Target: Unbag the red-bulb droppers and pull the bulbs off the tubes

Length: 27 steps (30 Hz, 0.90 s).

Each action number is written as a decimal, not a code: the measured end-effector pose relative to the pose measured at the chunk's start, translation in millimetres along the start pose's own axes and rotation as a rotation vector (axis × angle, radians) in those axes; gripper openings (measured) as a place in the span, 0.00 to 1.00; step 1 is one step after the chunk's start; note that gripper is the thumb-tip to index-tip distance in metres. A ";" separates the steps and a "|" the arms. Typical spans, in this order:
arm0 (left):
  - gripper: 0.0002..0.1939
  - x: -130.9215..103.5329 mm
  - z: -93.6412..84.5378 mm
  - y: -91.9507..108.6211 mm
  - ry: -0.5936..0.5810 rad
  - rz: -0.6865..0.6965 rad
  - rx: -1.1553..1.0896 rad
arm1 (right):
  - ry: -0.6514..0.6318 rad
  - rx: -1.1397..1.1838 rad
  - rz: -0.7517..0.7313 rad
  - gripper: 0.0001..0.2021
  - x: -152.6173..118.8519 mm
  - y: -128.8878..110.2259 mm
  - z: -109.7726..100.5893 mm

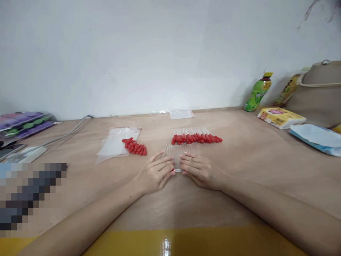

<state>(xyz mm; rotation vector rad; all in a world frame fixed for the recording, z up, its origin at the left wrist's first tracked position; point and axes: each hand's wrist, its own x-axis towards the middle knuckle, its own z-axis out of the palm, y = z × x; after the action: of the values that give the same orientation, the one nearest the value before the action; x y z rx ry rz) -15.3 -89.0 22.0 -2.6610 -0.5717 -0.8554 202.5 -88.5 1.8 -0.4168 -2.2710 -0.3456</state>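
Near the middle of the table, a clear ribbed piece [177, 156] lies flat, its ridges running away from me. I cannot tell whether it is one tray or a row of thin tubes. My left hand [158, 172] grips its left side, fingers laid across it and thumb at the near edge. A small bit of red shows by that thumb. Opposite, my right hand [198, 169], with a ring, holds the right side the same way. Just beyond lies a row of thin clear sticks with red bulb ends [195, 138]. Left of it is a small pile of red bulbs [135, 147].
Clear plastic bags [113, 144] lie under the red pile; another bag [182, 114] is by the wall. At right stand a green bottle [258, 92], a yellow tissue pack [281, 117], a blue-white packet [318, 138] and a grey bag [317, 94]. A cable [68, 133] runs at left.
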 end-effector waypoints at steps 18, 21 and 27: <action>0.09 -21.2 -33.1 -46.9 0.237 -0.506 0.034 | 0.075 -0.104 0.349 0.08 -11.9 19.2 -19.0; 0.14 -22.9 -53.8 -85.6 0.210 -0.814 0.138 | 0.032 -0.205 0.475 0.11 -16.0 29.8 -21.3; 0.21 -43.5 -62.0 -134.9 -0.028 -1.115 -0.114 | -0.101 -0.266 0.650 0.13 -25.3 43.9 -24.8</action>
<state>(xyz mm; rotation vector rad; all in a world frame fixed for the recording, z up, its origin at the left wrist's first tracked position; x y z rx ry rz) -139.1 -6.2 64.2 -2.2926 -2.1376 -1.0848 252.5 -62.6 4.2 -1.2888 -2.0455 -0.2884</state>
